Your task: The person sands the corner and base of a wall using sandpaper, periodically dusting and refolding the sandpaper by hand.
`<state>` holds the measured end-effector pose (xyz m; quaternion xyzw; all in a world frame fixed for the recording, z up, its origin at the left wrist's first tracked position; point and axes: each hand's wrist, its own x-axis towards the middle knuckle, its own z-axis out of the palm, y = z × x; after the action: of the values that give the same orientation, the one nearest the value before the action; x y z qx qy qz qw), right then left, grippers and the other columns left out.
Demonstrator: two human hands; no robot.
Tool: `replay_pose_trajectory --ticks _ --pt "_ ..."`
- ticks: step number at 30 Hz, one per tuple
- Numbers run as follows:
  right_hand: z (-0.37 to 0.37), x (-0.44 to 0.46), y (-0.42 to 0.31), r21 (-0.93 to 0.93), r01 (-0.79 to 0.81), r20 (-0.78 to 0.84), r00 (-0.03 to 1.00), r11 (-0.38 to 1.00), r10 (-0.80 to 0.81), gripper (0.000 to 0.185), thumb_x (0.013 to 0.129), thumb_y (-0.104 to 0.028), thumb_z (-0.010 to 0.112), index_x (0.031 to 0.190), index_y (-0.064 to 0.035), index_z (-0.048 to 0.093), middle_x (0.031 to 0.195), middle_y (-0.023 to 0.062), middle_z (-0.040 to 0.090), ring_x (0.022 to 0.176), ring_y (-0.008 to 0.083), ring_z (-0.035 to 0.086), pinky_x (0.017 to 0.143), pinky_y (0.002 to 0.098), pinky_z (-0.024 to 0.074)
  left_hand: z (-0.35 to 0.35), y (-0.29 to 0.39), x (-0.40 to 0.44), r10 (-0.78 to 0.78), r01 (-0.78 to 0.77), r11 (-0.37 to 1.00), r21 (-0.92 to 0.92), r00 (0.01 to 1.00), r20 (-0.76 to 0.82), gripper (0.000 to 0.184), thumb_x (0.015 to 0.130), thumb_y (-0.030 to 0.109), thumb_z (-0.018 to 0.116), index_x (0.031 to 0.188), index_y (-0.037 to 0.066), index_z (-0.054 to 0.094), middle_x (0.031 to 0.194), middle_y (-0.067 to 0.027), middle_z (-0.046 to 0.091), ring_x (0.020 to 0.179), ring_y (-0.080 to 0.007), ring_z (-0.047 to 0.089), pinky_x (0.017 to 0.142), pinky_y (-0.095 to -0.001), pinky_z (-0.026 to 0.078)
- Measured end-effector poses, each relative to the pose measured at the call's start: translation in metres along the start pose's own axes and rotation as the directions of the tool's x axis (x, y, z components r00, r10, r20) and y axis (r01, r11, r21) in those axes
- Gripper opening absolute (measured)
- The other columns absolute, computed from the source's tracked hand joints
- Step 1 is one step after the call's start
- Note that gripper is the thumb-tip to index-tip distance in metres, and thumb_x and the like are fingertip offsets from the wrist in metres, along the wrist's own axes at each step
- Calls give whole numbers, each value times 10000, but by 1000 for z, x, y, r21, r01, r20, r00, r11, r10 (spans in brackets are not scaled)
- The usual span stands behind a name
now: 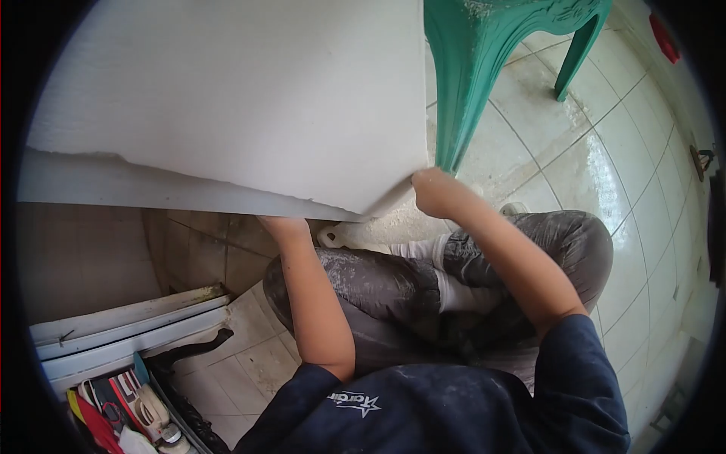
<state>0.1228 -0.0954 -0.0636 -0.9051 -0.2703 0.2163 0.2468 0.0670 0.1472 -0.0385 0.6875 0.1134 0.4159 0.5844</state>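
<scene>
Right hand (435, 191): closed on right edge of white panel (257, 91) | Left hand (284, 227): at panel's lower edge; fingers hidden, grip unconfirmed | Green plastic seat (463, 76): upright on tiled floor (631, 181) | Open container (181, 415): lower left, mixed items inside

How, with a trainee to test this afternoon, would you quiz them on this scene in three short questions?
1. True or false: the right hand is at the right edge of the white panel.
2. What colour are the plastic legs beyond the right hand? A) red B) green C) white
3. Fill in: the fingers of the left hand are out of sight beneath the panel's lower ____.

Key: 1. True; 2. B; 3. edge
</scene>
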Motion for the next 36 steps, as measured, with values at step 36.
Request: replay_pose_trajectory --ticks 36 --pt "-21 -6 6 -6 84 -196 977 996 -84 123 735 -6 503 704 53 606 776 285 610 771 425 626 694 470 475 1 -2 2 20 -21 994 -110 1000 -6 384 988 249 467 1244 -36 498 1177 -123 569 1035 -220 578 886 -348 499"
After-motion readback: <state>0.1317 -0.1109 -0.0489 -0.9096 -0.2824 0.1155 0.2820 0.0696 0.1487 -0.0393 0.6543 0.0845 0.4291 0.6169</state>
